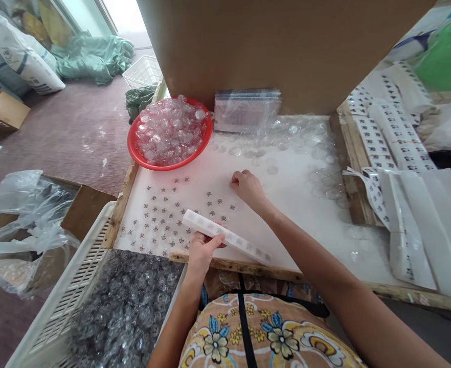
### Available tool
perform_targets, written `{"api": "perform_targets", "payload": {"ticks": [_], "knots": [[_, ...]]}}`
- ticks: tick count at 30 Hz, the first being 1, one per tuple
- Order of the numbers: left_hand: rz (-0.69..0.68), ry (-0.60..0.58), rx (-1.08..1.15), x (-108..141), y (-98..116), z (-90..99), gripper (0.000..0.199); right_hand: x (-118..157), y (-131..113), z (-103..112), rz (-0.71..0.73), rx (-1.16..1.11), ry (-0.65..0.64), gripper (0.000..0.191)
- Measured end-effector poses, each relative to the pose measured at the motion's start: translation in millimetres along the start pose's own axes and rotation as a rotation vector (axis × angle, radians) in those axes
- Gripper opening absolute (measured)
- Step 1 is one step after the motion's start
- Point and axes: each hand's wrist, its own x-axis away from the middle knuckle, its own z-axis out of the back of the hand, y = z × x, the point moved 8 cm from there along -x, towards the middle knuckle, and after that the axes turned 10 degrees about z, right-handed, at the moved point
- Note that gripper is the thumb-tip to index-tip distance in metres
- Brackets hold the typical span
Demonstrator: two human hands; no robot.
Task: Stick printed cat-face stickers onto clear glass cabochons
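Note:
My left hand (pixel 203 251) is closed round a white strip of stickers (pixel 244 246), thumb on top, close to the table's front edge. The strip slants down to the right, and faint dark prints show along it. Over the middle of the white tabletop (pixel 233 171), my right hand (pixel 248 189) is closed with its fingertips pinched together; anything between them is too small or hidden to make out. Left of it lie several small dark printed figures (pixel 163 214) in loose rows. Clear round discs (pixel 272 169) are scattered beyond and to the right of this hand.
A red bowl (pixel 131 148) of clear discs stands at the back left, beside a plastic-wrapped stack (pixel 244 110). A large cardboard box (pixel 271 51) walls off the back. More sticker strips (pixel 404 133) lie at right. Below left stands a white crate (pixel 62 296) of clear pieces.

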Motion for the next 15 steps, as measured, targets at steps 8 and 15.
{"api": "perform_targets", "payload": {"ticks": [8,15], "knots": [[0.008,0.010,0.031,1.9,2.8,5.4,0.041,26.5,2.5,2.0,0.105,-0.106,-0.007,0.047],[-0.024,0.053,0.006,12.4,19.7,27.2,0.040,67.3,-36.2,-47.0,0.531,0.012,-0.126,0.093]]}}
